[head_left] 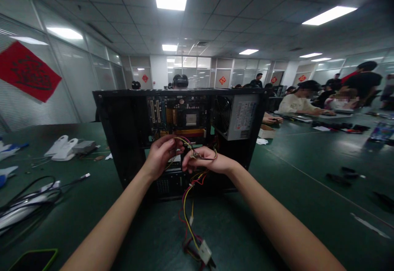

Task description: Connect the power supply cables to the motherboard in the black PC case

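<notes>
An open black computer case (117, 139) stands in front of me, its motherboard (172, 115) and power supply (243, 117) showing inside. At the case's lower opening, my left hand (163, 154) is closed, pinching thin coloured wires (187, 140). My right hand (205, 159) is beside it, fingers curled, with a loop of the same wires lying across it; its fingertips are partly hidden. More power cables (185, 205) in yellow, red and black hang out of the case onto the table, ending in a white connector (205, 252).
On the green table (286, 172), black cables (37, 197) and a white plastic piece (63, 147) lie left. A phone with a green edge (33, 260) is at the lower left. Dark parts (341, 178) lie right. Other people (303, 98) sit farther back.
</notes>
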Demonstrator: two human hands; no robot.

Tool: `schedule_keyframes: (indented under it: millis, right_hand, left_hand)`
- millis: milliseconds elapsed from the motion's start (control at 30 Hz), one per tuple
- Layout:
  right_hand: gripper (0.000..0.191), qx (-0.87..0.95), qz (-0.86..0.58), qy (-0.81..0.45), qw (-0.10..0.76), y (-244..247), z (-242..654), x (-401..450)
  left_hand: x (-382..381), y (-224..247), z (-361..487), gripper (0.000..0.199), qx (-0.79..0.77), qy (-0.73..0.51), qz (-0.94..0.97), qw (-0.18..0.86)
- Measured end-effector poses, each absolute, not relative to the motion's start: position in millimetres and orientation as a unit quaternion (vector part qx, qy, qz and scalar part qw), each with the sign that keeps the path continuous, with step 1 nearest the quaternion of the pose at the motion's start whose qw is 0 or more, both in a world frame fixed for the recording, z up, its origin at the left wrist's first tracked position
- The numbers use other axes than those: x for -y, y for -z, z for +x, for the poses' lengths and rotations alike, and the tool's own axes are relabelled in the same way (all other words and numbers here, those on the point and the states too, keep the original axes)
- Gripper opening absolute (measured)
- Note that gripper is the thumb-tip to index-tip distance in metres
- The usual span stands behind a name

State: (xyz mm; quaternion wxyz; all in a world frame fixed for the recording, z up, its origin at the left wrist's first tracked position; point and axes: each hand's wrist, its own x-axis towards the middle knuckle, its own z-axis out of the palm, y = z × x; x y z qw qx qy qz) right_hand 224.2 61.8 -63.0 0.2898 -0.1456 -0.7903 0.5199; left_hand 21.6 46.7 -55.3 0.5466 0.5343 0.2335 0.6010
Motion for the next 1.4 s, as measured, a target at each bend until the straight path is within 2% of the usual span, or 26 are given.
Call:
schedule_keyframes:
  millis: [100, 167, 233, 367, 433, 533, 633, 700, 733, 800, 967, 1067, 1200, 1333, 1400]
  right_hand:
    - [0.029, 0.874, -0.158, -0.437, 0.14, 40.1, 235.9, -42.7]
    - [0.04, 0.906, -0.195, -0.371, 0.053, 24.0, 242.6, -24.0]
    - [0.048, 0.923, -0.23, -0.31, -0.007, 10.7, 246.4, -4.1]
    - [0.039, 0.932, -0.29, -0.201, -0.084, -7.9, 248.5, 27.8]
    - [0.032, 0.936, -0.284, -0.198, -0.062, -16.2, 250.3, 36.9]
    - [0.025, 0.931, -0.24, -0.275, 0.02, -25.8, 253.4, 40.5]
    - [0.026, 0.896, -0.26, -0.294, 0.208, -23.9, 249.3, 32.1]
    - [0.029, 0.852, -0.289, -0.27, 0.343, -15.1, 240.4, 22.5]
    - [0.033, 0.834, -0.292, -0.273, 0.38, -9.3, 234.6, 17.7]
    - [0.037, 0.818, -0.271, -0.32, 0.393, 2.7, 222.2, 9.6]
    - [0.016, 0.845, -0.195, -0.392, 0.307, 20.6, 204.6, 1.4]
    - [0.016, 0.834, -0.161, -0.42, 0.319, 22.9, 206.1, -3.0]
    - [0.025, 0.801, -0.116, -0.466, 0.357, 27.8, 210.2, -16.3]
    - [0.032, 0.795, -0.138, -0.421, 0.414, 39.1, 211.9, -34.3]
    - [0.035, 0.786, -0.157, -0.411, 0.435, 45.9, 213.5, -43.7]
  left_hand:
    - [-41.5, 51.1, 24.5, 0.03, -0.205, -0.614, 0.552, 0.526]
    - [-36.7, 45.9, 27.7, 0.026, -0.189, -0.637, 0.554, 0.501]
    - [-29.9, 38.5, 30.7, 0.021, -0.173, -0.655, 0.558, 0.479]
    - [-13.1, 22.7, 32.5, 0.018, -0.154, -0.673, 0.597, 0.409]
    - [-6.2, 17.2, 31.3, 0.017, -0.16, -0.674, 0.636, 0.341]
    - [-0.1, 13.2, 29.6, 0.013, -0.163, -0.673, 0.677, 0.248]
    - [2.2, 13.1, 30.4, 0.013, -0.153, -0.687, 0.678, 0.212]
    - [3.4, 14.5, 32.7, 0.022, -0.145, -0.693, 0.677, 0.2]
    - [4.3, 15.5, 34.3, 0.026, -0.141, -0.692, 0.681, 0.19]
    - [7.2, 17.8, 38.5, 0.033, -0.138, -0.683, 0.7, 0.156]
    - [17.4, 21.5, 49.6, 0.037, -0.167, -0.614, 0.77, 0.041]
    - [16.4, 22.8, 50.5, 0.046, -0.187, -0.588, 0.787, -0.012]
    - [0.8, 26.9, 41.1, 0.054, -0.235, -0.601, 0.764, 0.016]
    - [-18.3, 34.0, 28.4, 0.036, -0.281, -0.493, 0.82, 0.078]
    - [-25.7, 38.8, 24.2, 0.032, -0.283, -0.492, 0.821, 0.069]
